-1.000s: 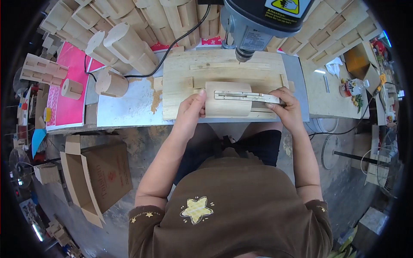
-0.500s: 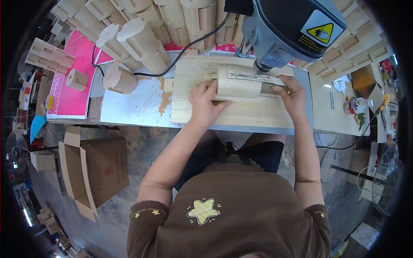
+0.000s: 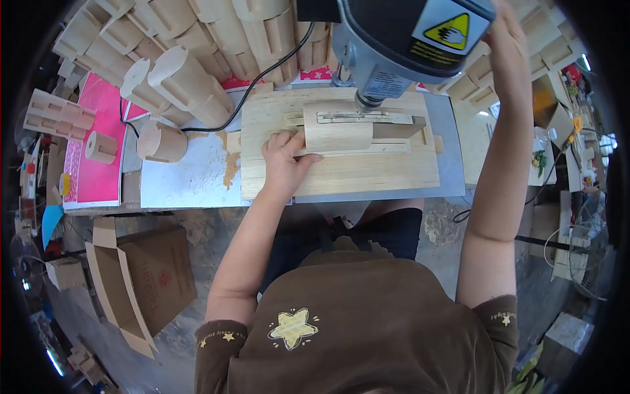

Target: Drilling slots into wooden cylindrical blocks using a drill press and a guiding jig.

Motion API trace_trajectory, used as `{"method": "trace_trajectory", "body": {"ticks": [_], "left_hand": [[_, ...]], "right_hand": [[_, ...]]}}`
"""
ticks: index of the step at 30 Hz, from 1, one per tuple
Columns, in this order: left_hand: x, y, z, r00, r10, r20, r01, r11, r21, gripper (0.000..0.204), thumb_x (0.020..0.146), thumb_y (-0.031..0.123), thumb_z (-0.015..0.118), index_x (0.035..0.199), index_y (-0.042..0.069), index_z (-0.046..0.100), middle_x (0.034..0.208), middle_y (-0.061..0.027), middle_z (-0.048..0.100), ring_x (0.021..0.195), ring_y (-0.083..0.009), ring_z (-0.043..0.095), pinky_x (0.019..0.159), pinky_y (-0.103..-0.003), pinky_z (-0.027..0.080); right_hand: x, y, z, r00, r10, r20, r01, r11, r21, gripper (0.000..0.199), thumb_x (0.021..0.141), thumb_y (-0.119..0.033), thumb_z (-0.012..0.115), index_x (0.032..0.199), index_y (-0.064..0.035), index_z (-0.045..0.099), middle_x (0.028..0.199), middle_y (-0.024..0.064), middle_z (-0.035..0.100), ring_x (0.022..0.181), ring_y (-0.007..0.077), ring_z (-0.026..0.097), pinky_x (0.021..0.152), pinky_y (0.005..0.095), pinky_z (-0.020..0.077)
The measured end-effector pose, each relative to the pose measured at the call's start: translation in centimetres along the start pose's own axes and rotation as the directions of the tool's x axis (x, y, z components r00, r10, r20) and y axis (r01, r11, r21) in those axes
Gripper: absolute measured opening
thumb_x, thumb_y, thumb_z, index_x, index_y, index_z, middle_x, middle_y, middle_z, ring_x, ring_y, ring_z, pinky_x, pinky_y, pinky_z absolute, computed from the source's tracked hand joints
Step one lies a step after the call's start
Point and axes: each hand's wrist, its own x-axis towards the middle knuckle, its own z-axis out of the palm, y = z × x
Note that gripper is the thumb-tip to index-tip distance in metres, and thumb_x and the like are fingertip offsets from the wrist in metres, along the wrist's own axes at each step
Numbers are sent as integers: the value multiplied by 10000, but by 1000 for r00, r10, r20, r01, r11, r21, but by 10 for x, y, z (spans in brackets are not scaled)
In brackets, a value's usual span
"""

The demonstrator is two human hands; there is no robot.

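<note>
A pale wooden cylinder lies on its side in a fixture on a light wooden board. My left hand holds its left end, with the thumb along the near side and the fingers at the end. On top of the cylinder rests a slotted strip that runs out to a flat plate at the right. Just over the strip hangs the chuck of a drill press. Raised beside the right of the drill head is my right hand; its fingers are blurred and partly hidden there.
Stacked slotted wooden cylinders crowd the back of the bench, with more at the far right. A black cable curves across the left side. Below the bench at left stands an open cardboard box. A plastic bottle sits at the right.
My right hand has let go of the plate at the cylinder's right and risen to the side of the drill head. My left hand stays at the left end. The view has shifted slightly.
</note>
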Motion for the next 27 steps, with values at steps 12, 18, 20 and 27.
{"method": "trace_trajectory", "body": {"ticks": [12,18,20,27], "left_hand": [[-1,-5,5,1000,13,-17,-12,1000,6,503,567,247,793,1042,152,657,787,-25,500,818,-231,486,806,-379,342],[2,-5,7,1000,-23,13,23,1000,-16,517,566,239,795,1055,145,655,783,-25,497,816,-232,487,813,-381,343],[1,-5,7,1000,9,-29,-10,999,-32,514,563,236,797,1050,153,658,786,-25,500,819,-234,489,812,-382,343],[0,-4,6,999,-38,-3,38,999,-21,508,561,233,798,1042,150,661,792,-30,512,819,-237,495,795,-378,343]], "right_hand": [[-102,-43,-22,961,-77,267,218,804,-553,147,861,-80,585,751,17,588,588,70,457,509,135,444,468,281,333],[-155,20,-9,966,-208,152,249,902,-352,28,808,-15,622,830,3,623,663,86,541,568,176,517,525,266,401],[-165,42,0,975,-200,100,222,921,-320,55,802,-7,624,856,1,629,723,93,574,616,188,546,559,271,427],[-152,29,-12,950,-239,198,299,880,-369,50,799,-22,622,847,-7,621,711,84,569,586,200,529,519,286,401]]}}
